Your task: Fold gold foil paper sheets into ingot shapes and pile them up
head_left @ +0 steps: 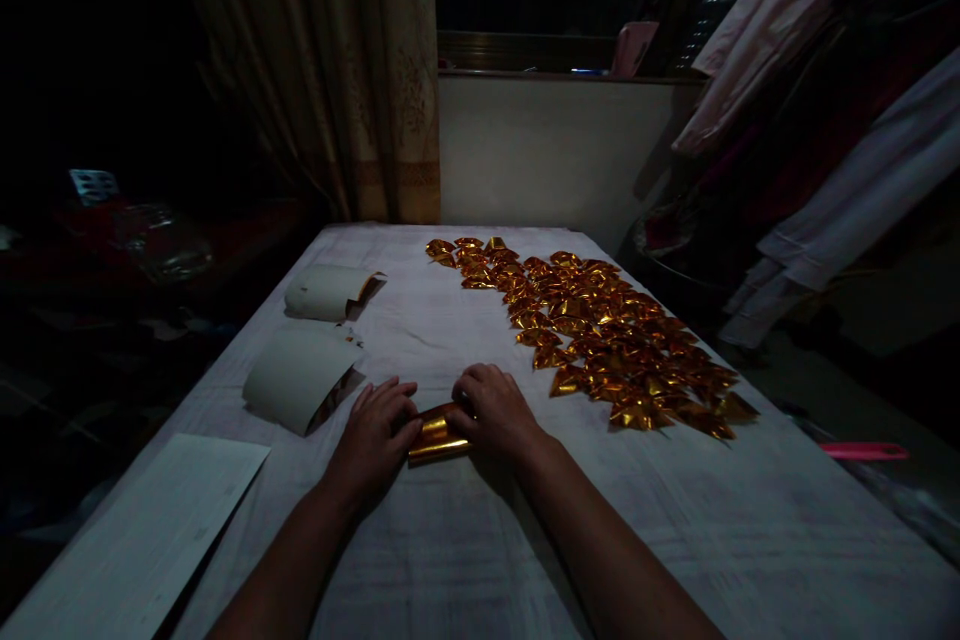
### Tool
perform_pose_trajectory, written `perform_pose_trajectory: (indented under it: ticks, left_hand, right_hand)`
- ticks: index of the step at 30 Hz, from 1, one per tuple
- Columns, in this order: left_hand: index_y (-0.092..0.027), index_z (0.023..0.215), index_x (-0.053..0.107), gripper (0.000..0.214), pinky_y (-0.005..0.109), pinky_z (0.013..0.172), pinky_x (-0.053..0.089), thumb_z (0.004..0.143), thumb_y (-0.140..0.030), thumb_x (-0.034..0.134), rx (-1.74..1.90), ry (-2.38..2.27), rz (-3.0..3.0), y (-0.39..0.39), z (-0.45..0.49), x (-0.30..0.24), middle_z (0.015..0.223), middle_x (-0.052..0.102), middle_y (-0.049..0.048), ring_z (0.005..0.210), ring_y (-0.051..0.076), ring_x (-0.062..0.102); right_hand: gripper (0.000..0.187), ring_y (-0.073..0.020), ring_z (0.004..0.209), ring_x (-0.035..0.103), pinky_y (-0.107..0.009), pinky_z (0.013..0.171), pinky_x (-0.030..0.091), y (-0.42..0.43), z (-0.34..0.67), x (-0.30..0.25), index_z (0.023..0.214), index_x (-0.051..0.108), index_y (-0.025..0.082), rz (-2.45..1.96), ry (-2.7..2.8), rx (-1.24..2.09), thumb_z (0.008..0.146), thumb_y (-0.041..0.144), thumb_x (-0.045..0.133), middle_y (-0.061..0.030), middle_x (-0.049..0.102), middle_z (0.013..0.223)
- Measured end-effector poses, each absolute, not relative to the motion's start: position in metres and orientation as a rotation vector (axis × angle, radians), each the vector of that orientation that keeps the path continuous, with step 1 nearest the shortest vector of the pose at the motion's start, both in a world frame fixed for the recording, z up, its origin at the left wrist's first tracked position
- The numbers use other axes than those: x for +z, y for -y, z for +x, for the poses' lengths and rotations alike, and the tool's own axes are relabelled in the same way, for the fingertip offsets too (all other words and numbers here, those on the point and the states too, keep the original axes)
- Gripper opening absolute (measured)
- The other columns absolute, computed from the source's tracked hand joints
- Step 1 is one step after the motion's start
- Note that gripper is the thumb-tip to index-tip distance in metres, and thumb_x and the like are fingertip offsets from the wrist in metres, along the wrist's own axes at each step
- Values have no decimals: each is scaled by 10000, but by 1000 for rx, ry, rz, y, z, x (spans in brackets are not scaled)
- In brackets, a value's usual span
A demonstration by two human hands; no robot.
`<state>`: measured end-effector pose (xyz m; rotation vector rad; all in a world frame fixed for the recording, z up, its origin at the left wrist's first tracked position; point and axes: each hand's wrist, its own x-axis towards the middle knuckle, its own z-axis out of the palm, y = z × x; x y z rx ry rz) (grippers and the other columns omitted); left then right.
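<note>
A shiny gold foil sheet (437,437), rolled or folded into a short tube, lies on the cloth-covered table in front of me. My left hand (381,425) is at its left end, thumb against the foil and fingers bent. My right hand (495,410) curls over the right end and covers part of it. Both hands rest low, close to the tabletop. To the right spreads a heap of folded gold foil pieces (600,320) with pointed ends. What lies under my fingers is hidden.
Two curved pale card pieces (300,375) (330,290) stand at the left. A flat white board (135,540) lies at the near left edge. The table (420,560) has a pale checked cloth. Behind are a curtain (360,70) and a wall; clothes (862,190) hang at the right.
</note>
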<state>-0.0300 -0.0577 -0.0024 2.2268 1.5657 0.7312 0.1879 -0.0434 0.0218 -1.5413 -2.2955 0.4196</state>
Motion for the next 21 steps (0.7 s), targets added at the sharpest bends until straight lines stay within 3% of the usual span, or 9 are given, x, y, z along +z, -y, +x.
perform_pose_trajectory:
  ticks: [6, 15, 21]
  left_hand:
    - [-246, 824, 647, 55, 614, 1161, 279, 835, -276, 603, 750, -1564, 2232, 58, -31, -5, 1312, 687, 71, 1346, 319, 523]
    - [-253, 805, 638, 26, 627, 1153, 270, 812, -253, 613, 796, -1523, 2213, 58, -31, -4, 1219, 731, 51, 1282, 316, 570]
    - [-247, 800, 646, 24, 597, 1147, 292, 803, -260, 627, 821, -1490, 2195, 57, -31, -3, 1136, 752, 47, 1222, 299, 603]
  right_hand:
    - [169, -210, 1011, 534, -320, 847, 342, 44, 185, 26, 959, 670, 203, -1571, 2312, 417, 843, 299, 745, -56, 650, 1067]
    - [235, -179, 865, 627, -275, 722, 364, 41, 191, 38, 1084, 682, 258, -1646, 2289, 566, 849, 269, 691, -10, 735, 952]
    - [120, -176, 874, 652, -269, 723, 386, 40, 195, 43, 953, 768, 263, -1593, 2363, 601, 866, 256, 685, -15, 752, 947]
